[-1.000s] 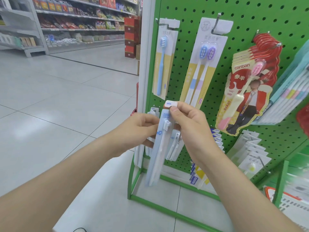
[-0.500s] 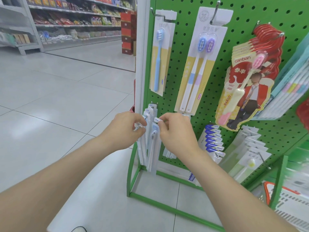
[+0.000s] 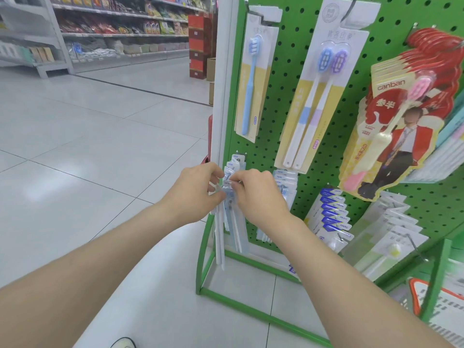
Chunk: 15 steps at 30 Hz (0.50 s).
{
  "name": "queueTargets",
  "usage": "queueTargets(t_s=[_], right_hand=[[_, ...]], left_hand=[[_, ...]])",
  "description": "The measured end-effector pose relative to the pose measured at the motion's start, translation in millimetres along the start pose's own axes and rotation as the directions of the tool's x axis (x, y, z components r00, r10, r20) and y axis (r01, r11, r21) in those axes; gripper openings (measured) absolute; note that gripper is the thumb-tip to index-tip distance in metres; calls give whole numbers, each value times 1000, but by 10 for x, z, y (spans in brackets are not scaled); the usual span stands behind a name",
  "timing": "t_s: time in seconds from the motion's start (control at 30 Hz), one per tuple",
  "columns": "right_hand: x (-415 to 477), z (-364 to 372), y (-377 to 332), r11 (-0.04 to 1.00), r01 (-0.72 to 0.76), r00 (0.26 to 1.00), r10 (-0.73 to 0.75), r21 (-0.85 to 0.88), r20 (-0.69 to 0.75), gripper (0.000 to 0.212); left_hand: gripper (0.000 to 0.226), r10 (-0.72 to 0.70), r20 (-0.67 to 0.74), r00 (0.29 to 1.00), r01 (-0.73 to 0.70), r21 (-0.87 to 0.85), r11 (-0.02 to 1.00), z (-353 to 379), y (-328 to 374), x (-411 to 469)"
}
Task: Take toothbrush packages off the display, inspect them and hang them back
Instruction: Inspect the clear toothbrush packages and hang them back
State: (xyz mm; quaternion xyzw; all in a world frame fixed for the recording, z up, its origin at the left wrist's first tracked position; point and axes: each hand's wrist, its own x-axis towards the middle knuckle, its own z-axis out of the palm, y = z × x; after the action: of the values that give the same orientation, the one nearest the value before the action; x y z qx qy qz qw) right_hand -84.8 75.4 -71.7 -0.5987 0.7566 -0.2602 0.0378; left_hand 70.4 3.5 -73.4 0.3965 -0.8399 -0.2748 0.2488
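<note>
Low on the board (image 3: 261,146) the pack (image 3: 229,197) is pinched by its top in the right hand (image 3: 261,197), and the hung row (image 3: 236,167) is gripped by the left hand (image 3: 195,194), probably to align the hole.

The left grip (image 3: 198,189) and right grip (image 3: 258,194) are reaching to the low left part of the green pegboard (image 3: 281,96), fingertips nearly touching, both pinching the top of a pale blue toothbrush package (image 3: 230,195) that is hanging upright against the stack of matching packages (image 3: 234,163) there
</note>
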Motion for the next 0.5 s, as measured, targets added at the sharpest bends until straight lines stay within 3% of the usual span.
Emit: queueTargets(t_s=[0.23, 0.5], right_hand=[[88, -33, 3, 996, -4, 1000, 7, 91, -27, 23], [69, 11, -113, 997, 16, 994, -25, 81, 107, 29]], left_hand=[[43, 8, 21, 1000, -9, 31, 999, -6, -42, 27], [41, 0, 40, 999, -3, 74, 997, -39, -19, -8]])
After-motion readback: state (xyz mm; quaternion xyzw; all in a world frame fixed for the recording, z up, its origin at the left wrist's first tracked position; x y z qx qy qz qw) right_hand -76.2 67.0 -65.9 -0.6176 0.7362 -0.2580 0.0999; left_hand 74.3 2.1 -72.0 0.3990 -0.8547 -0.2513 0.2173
